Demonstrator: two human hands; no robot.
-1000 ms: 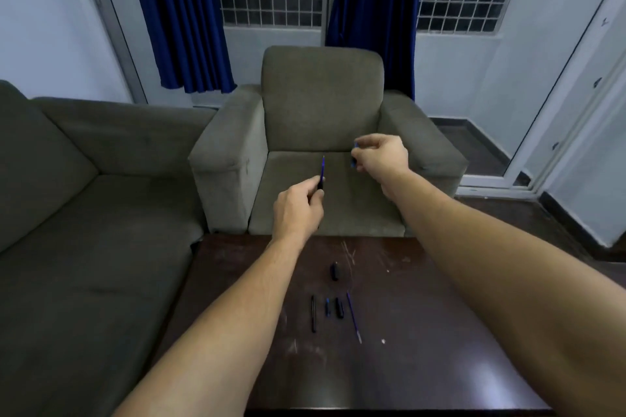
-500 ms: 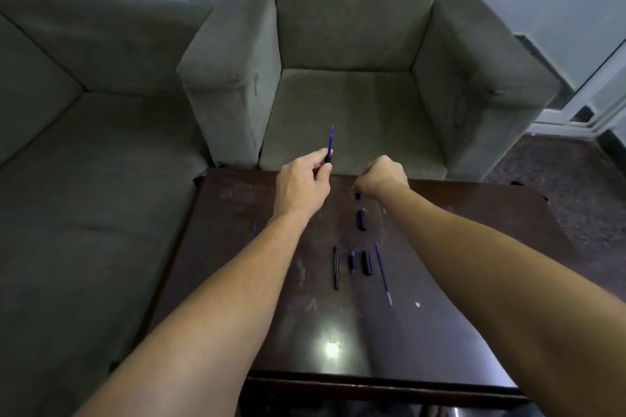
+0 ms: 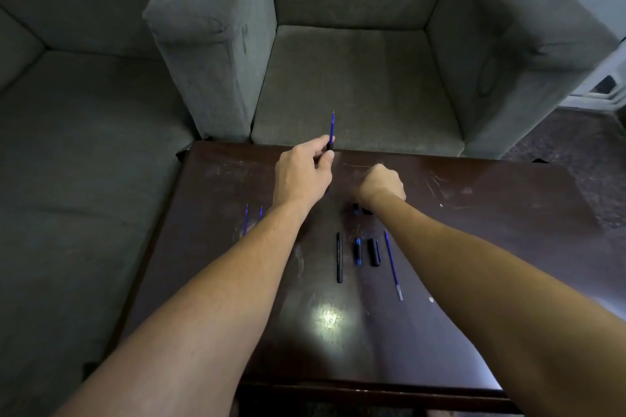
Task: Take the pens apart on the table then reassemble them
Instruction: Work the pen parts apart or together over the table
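Observation:
My left hand (image 3: 301, 176) is over the far edge of the dark table (image 3: 474, 247), pinching a black pen barrel with a blue refill (image 3: 332, 127) sticking up out of it. To its right, my right hand (image 3: 382, 183) is curled knuckles-up and low over the table. Its fingers are hidden. Small black and blue pen parts (image 3: 356, 208) show just under its wrist. Nearer me lie a row of loose parts: a long black barrel (image 3: 339, 257), a short blue-black piece (image 3: 357, 251), a black cap (image 3: 374, 251) and a bare blue refill (image 3: 393, 264).
A grey armchair (image 3: 355, 85) stands right behind the table's far edge, and a grey sofa (image 3: 84, 145) runs along the left side. Two thin blue streaks (image 3: 246, 218) show on the glossy tabletop at the left. Dark floor lies to the right.
The view has tilted down onto the table. My right hand has dropped from chest height to the tabletop beside the small parts. My left hand still holds the barrel with the refill upright.

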